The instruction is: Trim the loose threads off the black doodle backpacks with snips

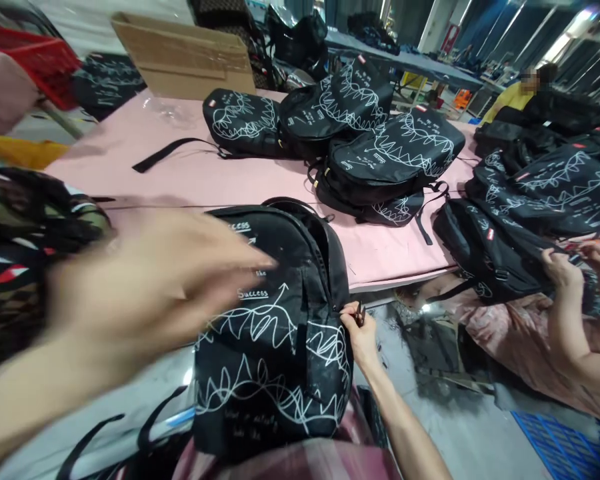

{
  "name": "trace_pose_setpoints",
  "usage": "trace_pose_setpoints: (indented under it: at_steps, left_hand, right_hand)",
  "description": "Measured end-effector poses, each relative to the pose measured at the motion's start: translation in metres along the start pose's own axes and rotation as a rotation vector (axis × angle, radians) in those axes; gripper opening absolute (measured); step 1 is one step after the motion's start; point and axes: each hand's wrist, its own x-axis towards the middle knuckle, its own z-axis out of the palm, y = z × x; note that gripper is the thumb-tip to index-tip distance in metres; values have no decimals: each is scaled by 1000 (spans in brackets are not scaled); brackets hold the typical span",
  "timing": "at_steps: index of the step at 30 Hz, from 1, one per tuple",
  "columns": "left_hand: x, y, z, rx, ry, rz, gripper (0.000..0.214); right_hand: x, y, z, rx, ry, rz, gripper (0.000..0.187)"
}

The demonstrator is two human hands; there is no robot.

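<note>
Black with white zigzag scribbles and lettering: the backpack [280, 360] at the right grip [363, 337]. Beyond that grip, the tabletop [145, 190] is plain pink; farther left, a brown box [190, 63] and a red crate [55, 70].

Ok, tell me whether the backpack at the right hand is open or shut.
Partly open: the zipper of the black backpack gapes above the right hand.

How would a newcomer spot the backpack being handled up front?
Find the pink table. At its near edge is a black backpack, the camera wearer's right hand at its side. Unlike the bags lying beyond it, this one gapes open at upper right.
</note>
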Motion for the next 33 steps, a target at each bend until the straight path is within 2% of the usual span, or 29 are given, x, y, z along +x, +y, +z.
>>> trace_pose_setpoints:
  at_steps: [3, 4, 7, 12, 16, 19, 21, 24, 27, 29, 30, 32, 33]
  left_hand:
    - [9, 44, 20, -74, -11, 305, 31]
    - [15, 54, 25, -71, -33, 341, 29]
    - [29, 63, 26, -4, -152, 245, 17]
    - [33, 59, 8, 56, -351, 185, 3]
    - [41, 73, 12, 187, -490, 152, 17]
    - [43, 82, 18, 252, -487, 209, 27]
    - [39, 83, 22, 240, -396, 340, 25]
    - [25, 77, 29, 252, -153, 536, 22]
    - [16, 65, 33, 293, 85, 532, 18]
    - [19, 51, 25, 232, 223, 421, 15]
    - [23, 39, 18, 127, 321, 313, 15]
    - [33, 6, -2, -180, 540, 12, 16]
    - [38, -14, -12, -392, 676, -208, 17]
  right_hand:
    - [-15, -31, 15, -31, -68, -109, 11]
    - [-19, -38, 19, -43, -94, -141, 12]
    - [-30, -52, 28, -66, -141, -210, 15]
    - [-35, -51, 32, -78, -216, -242, 19]
    - [-40, -45, 33, -71, -244, -239, 22]
    - [-44, -39, 33, -62, -257, -253, 22]
    - [-44, -37, 32, -65, -250, -262, 23]
    - [-42, -36, 31, -78, -241, -269, 24]
    - [-37, -38, 30, -71, -274, -286, 20]
    - [-35, -38, 30, -63, -273, -290, 19]
    - [-34, -37, 29, -59, -269, -288, 19]
    - [-33, -36, 27, -55, -281, -286, 20]
    - [-33, -36, 25, -53, -294, -285, 20]
